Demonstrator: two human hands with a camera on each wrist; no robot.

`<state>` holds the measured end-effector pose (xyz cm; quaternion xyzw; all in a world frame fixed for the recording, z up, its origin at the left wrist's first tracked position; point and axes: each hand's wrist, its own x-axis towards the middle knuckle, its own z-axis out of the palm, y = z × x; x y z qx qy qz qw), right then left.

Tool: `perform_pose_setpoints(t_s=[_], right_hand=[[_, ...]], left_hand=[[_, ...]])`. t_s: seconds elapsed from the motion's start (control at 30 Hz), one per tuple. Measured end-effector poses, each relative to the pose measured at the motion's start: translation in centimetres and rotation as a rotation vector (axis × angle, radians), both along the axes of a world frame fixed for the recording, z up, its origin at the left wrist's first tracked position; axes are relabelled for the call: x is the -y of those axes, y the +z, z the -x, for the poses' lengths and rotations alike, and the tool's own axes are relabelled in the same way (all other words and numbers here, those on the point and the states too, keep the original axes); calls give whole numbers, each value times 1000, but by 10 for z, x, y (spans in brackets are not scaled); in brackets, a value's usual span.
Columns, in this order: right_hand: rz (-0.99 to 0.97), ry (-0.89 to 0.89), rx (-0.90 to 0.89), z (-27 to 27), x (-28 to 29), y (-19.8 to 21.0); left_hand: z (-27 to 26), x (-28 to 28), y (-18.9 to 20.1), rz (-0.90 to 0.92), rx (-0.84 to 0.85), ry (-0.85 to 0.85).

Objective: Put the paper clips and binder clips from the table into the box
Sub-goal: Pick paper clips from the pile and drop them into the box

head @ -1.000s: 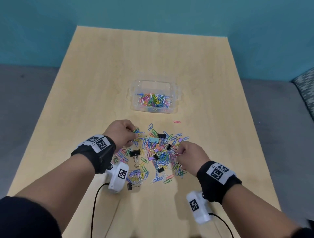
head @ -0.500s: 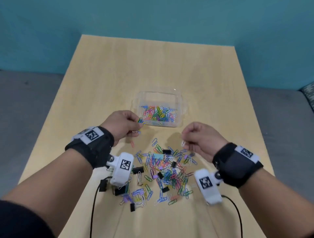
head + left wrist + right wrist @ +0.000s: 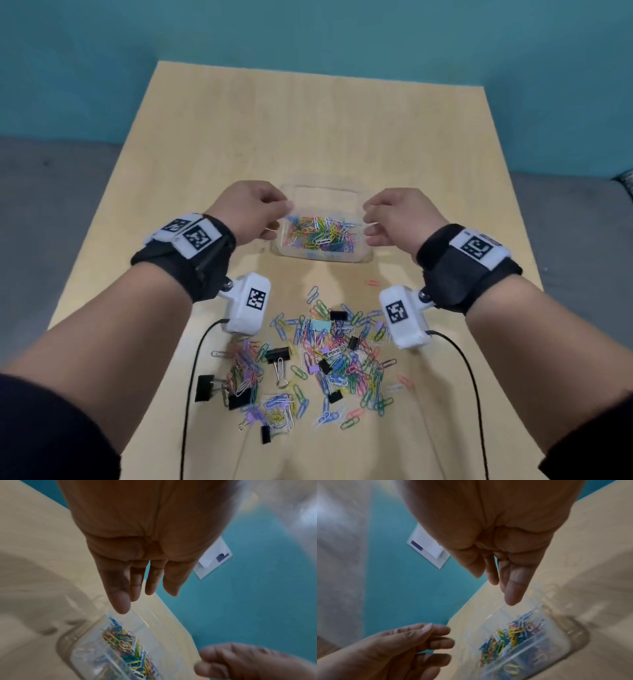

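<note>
Both hands have risen from the heap of clips to the clear plastic box (image 3: 323, 255), the left hand (image 3: 251, 212) now over its left rim and the right hand (image 3: 395, 216) over its right rim. Each grip is spread: the wrist views show the left fingers (image 3: 120, 601) and right fingers (image 3: 511, 592) straight and pointing down at the box, holding nothing. Coloured paper clips in the box (image 3: 320, 234) lie in a loose layer on its floor. Near the person, the scattered multicoloured paper clips (image 3: 342, 363) cover the light wooden tabletop (image 3: 308, 130), mixed with black binder clips (image 3: 277, 354) and one pale teal binder clip (image 3: 321, 324). White wrist cameras with black-and-white markers (image 3: 251, 303) hang below black wrist straps (image 3: 191, 260), partly covering the heap's far edge, and their black cables (image 3: 191, 377) run along both sides of it. A teal wall (image 3: 308, 31) rises behind the tabletop, with a white label (image 3: 428, 549) stuck on it.
</note>
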<state>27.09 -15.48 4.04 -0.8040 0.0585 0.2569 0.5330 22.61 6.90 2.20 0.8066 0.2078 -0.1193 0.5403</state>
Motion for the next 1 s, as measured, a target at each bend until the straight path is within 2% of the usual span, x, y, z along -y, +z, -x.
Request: perform_pose_setpoints(t_s=[0.1,0.23,0.3,0.43,0.53,0.6,0.7,0.77,0.87,1.0], right_hand=[[98,77,38,24,29,-6],[647,553,236,65,61,-38],[730,657,285,82,65,-55],[748,831,404,95,55,-79],[785,977,498,111,51,-84],[770,1063,558,129,56,-82],[664,1047,631,145,67,-69],[616,886,597,147,77,-59],[608,627,502,155,94,-54],[614,522,199,194,97,-65]], left_hand=[[27,-20,-12,-142,2,-27],[70,-21,-42,-615,-132,-389],[90,-11,-55,-730,-126,-488],[106,19,-68,-842,36,-529],[109,37,-70,-806,100,-604],[115,40,-70,-698,100,-604],[124,35,-62,-389,43,-341],[129,26,-57,-309,35,-179],[136,16,-52,-504,17,-209],[153,32,-48,-597,8,-304]])
